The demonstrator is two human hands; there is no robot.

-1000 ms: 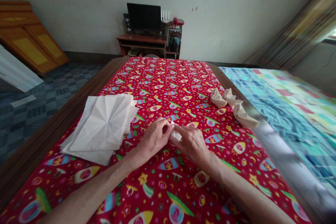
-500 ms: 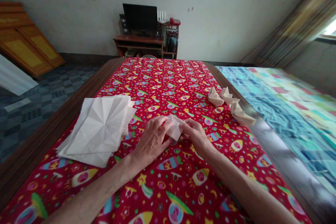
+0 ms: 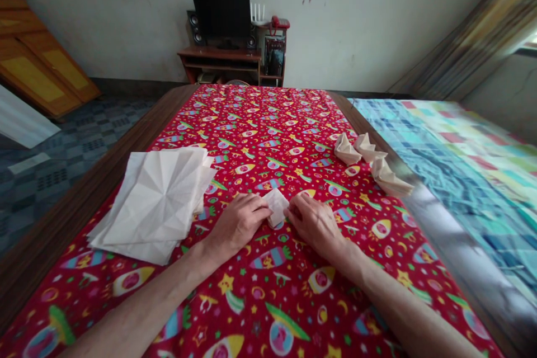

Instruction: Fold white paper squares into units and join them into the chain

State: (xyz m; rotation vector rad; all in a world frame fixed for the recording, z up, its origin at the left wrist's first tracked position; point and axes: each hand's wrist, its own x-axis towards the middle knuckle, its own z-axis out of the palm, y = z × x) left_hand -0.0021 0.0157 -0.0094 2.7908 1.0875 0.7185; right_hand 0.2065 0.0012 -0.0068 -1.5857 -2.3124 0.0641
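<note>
A small white folded paper (image 3: 276, 207) lies at the middle of the red patterned cloth (image 3: 260, 140), turned like a diamond. My left hand (image 3: 241, 218) pinches its left edge between thumb and fingers. On the opposite side, my right hand (image 3: 314, 221) has its fingers curled closed on the right corner. To the left sits a stack of creased white paper sheets (image 3: 155, 201), the top one marked with folds spreading from its centre. Several folded paper pieces (image 3: 390, 177) with pointed ends rest near the right table edge.
Beyond the far table end, a desk (image 3: 222, 54) carries a black monitor (image 3: 221, 19), speakers and a red telephone (image 3: 279, 23). A bed with a checked blue cover (image 3: 419, 145) adjoins the right side. At left stands a wooden cabinet (image 3: 42, 61) on the tiled floor.
The left fingers have drawn back from over the paper to its left edge, and the right fingers have curled in at the right. More of the paper shows. The view has tilted slightly.
</note>
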